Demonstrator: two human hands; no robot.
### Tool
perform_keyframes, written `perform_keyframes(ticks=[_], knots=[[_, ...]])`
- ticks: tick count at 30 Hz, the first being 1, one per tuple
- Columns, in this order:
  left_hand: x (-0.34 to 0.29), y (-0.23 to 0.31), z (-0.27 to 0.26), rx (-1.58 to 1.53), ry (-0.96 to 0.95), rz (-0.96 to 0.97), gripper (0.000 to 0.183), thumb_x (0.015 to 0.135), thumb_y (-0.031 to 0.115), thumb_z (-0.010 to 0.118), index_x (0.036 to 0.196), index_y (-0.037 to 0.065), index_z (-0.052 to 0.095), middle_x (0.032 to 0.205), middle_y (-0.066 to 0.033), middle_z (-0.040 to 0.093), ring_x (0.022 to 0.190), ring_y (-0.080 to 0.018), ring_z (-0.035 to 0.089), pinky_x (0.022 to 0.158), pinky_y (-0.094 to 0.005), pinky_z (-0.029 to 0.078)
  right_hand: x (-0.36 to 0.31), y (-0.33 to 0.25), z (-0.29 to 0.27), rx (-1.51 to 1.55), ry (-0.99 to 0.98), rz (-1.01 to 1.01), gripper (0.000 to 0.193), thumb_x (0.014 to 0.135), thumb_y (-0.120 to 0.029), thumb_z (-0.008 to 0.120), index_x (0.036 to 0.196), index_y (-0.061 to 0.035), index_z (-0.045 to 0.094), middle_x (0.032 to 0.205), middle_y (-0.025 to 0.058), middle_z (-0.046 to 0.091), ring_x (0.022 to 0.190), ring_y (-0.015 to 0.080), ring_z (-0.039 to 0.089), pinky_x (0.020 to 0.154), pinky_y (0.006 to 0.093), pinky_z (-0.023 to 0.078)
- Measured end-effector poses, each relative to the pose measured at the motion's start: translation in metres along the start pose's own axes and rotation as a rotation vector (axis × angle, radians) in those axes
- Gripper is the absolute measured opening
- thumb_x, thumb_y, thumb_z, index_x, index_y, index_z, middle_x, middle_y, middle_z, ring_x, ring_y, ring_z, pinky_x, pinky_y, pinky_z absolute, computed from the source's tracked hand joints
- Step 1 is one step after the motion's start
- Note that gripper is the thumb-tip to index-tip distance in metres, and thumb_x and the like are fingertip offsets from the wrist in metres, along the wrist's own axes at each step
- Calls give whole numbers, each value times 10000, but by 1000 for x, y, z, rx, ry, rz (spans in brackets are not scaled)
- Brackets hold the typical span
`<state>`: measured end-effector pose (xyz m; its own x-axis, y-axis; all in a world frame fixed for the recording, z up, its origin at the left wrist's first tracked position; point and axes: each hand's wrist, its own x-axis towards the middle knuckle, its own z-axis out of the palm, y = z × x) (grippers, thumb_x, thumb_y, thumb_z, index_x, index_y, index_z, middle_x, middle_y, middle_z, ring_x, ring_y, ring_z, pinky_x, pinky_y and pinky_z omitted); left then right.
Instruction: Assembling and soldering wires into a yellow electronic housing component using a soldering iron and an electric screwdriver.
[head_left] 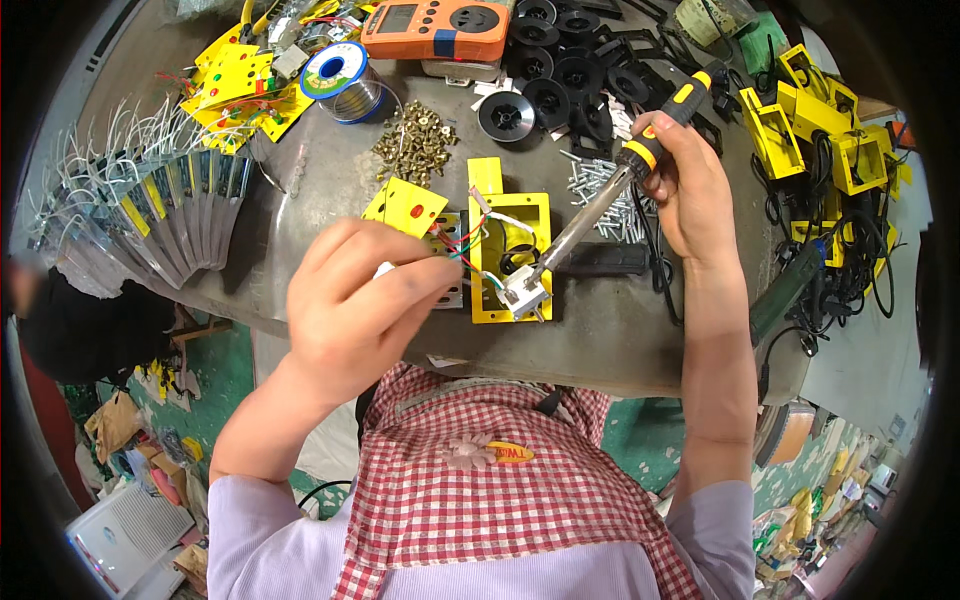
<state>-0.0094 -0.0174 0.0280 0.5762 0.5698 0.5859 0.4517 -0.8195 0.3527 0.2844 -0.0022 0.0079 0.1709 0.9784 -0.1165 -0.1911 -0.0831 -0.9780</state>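
Observation:
My right hand (685, 175) grips a soldering iron (590, 215) by its black and yellow handle. The iron's metal shaft slants down to the left, its tip at a small white component (525, 291) with metal terminals. Thin red and green wires (466, 240) run near that component. My left hand (375, 285) is closed in a pinch beside them, seemingly on a thin wire; the fingertips partly hide it. Under the white component lies an open yellow box (542, 215) with wiring inside. A yellow panel (408, 208) with a red part sits left of the box, partly behind my left hand.
Brass screws (415, 140), a solder spool (345, 85) and an orange multimeter (435, 30) lie beyond my hands. Black round parts (548, 100) and silver screws (605, 195) are farther right. Wired strips (165, 215) fan out left; yellow housings (855, 160) with black cables crowd the right.

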Motion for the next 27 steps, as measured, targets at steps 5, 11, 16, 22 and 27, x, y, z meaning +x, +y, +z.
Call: perform_keyframes(ticks=[5, 11, 16, 22, 27], knots=[[6, 4, 18, -87, -48, -36, 257, 628, -5, 727, 872, 63, 683, 885, -64, 596, 728, -206, 602, 592, -314, 488, -1, 2, 2, -22, 15, -11, 260, 925, -298, 561, 899, -44, 609, 721, -13, 545, 562, 36, 410, 493, 187, 299], [10, 6, 21, -97, -76, -31, 256, 638, -14, 722, 881, 57, 683, 902, -68, 598, 734, -211, 606, 596, -317, 492, -3, 0, 4, -59, 44, -22, 272, 921, -304, 548, 911, -39, 609, 731, -11, 531, 562, 38, 400, 491, 185, 295], [11, 10, 22, -109, -111, -66, 266, 667, -37, 757, 905, 76, 718, 891, -65, 593, 740, -191, 607, 616, -292, 495, -3, 1, 4, -47, 45, -19, 274, 916, -306, 551, 919, -37, 607, 736, -8, 536, 566, 42, 400, 493, 187, 293], [11, 10, 22, -71, -115, -38, 268, 662, -30, 758, 907, 72, 721, 876, -69, 598, 738, -193, 615, 619, -293, 499, -5, -1, 3, -51, 34, -22, 283, 920, -308, 558, 913, -29, 603, 735, -6, 536, 564, 43, 403, 492, 187, 294], [10, 10, 22, -69, -105, -39, 269, 664, -31, 755, 911, 71, 722, 878, -71, 600, 732, -192, 616, 617, -291, 500, -6, -4, 7, -43, 37, -24, 275, 924, -301, 569, 904, -29, 604, 729, -3, 539, 563, 41, 412, 491, 185, 300]])
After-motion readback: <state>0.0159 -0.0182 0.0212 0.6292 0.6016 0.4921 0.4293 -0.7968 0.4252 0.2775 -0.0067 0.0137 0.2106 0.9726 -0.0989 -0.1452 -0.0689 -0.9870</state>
